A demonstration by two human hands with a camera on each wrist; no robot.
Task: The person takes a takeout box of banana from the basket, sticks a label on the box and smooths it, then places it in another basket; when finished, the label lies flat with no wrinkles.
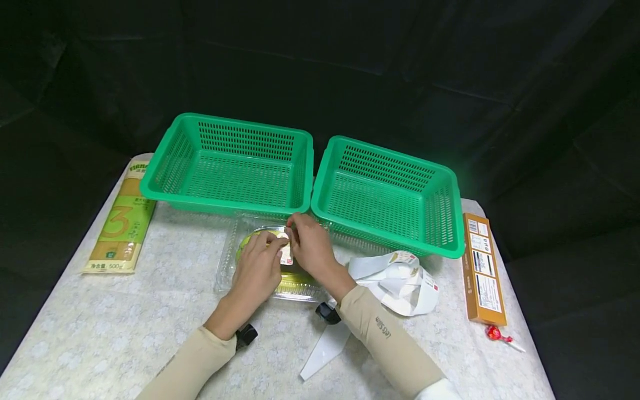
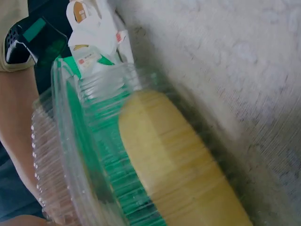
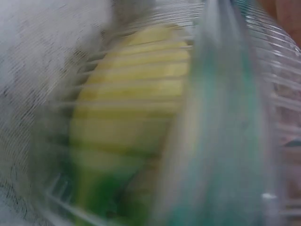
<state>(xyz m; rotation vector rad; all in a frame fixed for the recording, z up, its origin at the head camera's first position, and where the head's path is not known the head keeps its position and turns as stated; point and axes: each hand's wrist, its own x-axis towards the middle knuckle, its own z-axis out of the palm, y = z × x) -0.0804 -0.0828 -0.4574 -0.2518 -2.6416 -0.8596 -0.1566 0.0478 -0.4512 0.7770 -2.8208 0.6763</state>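
Observation:
A clear plastic clamshell box (image 1: 227, 265) sits on the table in front of the baskets, and through its ribbed walls shows a long yellow fruit (image 2: 164, 155) with a green part (image 3: 99, 188). Above the box, both hands meet at a small white label (image 1: 286, 254) with a red mark. The left hand (image 1: 257, 266) bends its fingers and thumb over the label's upper left side. From the right, the right hand (image 1: 312, 247) pinches at its upper edge. Fingertips partly hide the label. Neither wrist view shows the fingers, and the right one is blurred.
Two green baskets (image 1: 240, 203) (image 1: 390, 236) stand behind. A crumpled strip of white label paper (image 1: 395, 280) lies to the right, and a white piece (image 1: 325, 353) in front. A pasta pack (image 1: 120, 222) is far left; an orange box (image 1: 484, 269) and red lollipop (image 1: 494, 333) lie right.

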